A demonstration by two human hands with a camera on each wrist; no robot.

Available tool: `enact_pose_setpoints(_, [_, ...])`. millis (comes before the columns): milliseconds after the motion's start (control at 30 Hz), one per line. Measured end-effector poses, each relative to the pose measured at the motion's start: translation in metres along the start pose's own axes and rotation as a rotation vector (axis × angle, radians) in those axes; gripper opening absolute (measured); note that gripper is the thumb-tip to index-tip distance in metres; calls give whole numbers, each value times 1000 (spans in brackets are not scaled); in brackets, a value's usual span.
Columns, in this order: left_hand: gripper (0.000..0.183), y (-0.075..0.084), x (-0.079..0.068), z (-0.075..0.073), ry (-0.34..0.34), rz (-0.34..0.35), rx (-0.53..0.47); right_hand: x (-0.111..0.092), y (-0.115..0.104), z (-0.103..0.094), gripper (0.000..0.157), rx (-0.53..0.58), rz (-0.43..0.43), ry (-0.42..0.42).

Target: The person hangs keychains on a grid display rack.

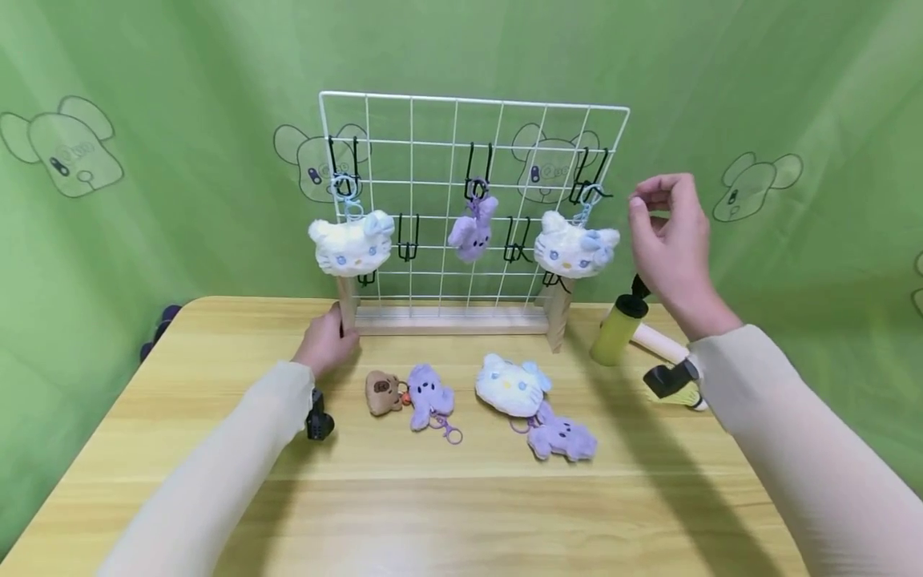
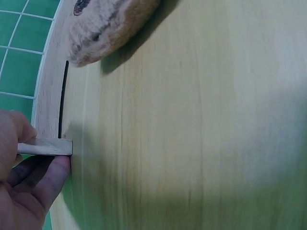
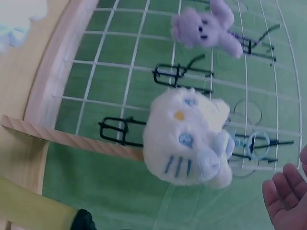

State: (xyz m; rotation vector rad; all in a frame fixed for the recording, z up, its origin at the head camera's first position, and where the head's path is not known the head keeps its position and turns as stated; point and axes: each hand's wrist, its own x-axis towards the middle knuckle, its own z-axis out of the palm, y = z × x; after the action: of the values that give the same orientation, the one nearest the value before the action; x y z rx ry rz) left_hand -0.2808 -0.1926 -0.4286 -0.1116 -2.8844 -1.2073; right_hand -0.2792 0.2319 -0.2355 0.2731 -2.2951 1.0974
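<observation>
In the head view my left hand (image 1: 324, 343) holds the left wooden foot (image 1: 348, 304) of a white wire grid rack (image 1: 456, 101). The left wrist view shows the thumb and fingers on either side of that wooden piece (image 2: 50, 146). My right hand (image 1: 674, 236) is raised beside the rack's right edge, fingers loosely bent and nothing between them. Nearest to it, a white cat plush keychain (image 1: 570, 247) hangs by a light blue ring from a black hook. Another white cat plush (image 1: 349, 244) hangs at left, and a purple plush keychain (image 1: 472, 232) in the middle.
On the table before the rack lie a brown plush (image 1: 383, 393), a purple plush (image 1: 427, 394), a white cat plush (image 1: 508, 386) and another purple plush (image 1: 562, 437). A yellow-green bottle (image 1: 613, 332) stands right of the rack. Black hooks (image 1: 407, 240) without plushes sit lower on the grid.
</observation>
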Motion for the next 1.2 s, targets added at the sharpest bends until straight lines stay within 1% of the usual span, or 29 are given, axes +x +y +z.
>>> enact_pose_setpoints(67, [53,-1,0,-2,2,0,5,-9,-3,2,19,6,-57,-20])
enact_pose_setpoints(133, [52,-1,1,-4,6,1,14,-20,-5,7,19,16,-131,-70])
enact_pose_setpoints(233, [52,-2,2,-5,6,10,13,-40,-6,20,19,19,-224,-177])
enact_pose_setpoints(300, [52,-3,3,-4,5,15,15,-55,-4,31,17,10,-257,-279])
enact_pose_setpoints(433, [55,-4,4,-3,5,15,12,-84,1,58,15,-17,-277,-532])
enact_pose_setpoints(533, [55,-4,5,-2,7,16,9,-102,1,77,13,-34,-279,-719])
enact_pose_setpoints(600, [54,-4,6,-1,9,18,8,-113,0,90,13,-40,-279,-815])
enact_pose_setpoints(700, [53,-3,7,0,12,15,7,-129,-3,107,13,-77,-276,-907])
enact_pose_setpoints(800, [54,-2,6,1,8,12,10,-147,-7,120,11,-133,-238,-976])
enact_pose_setpoints(900, [54,-2,6,2,6,15,7,-160,-10,131,12,-212,-178,-1009])
enact_pose_setpoints(1067, [53,-1,5,2,13,14,7,-169,-12,143,24,-326,-125,-992])
enact_pose_setpoints(1200, [51,-3,4,2,14,12,9,-171,-11,153,34,-344,-116,-1002])
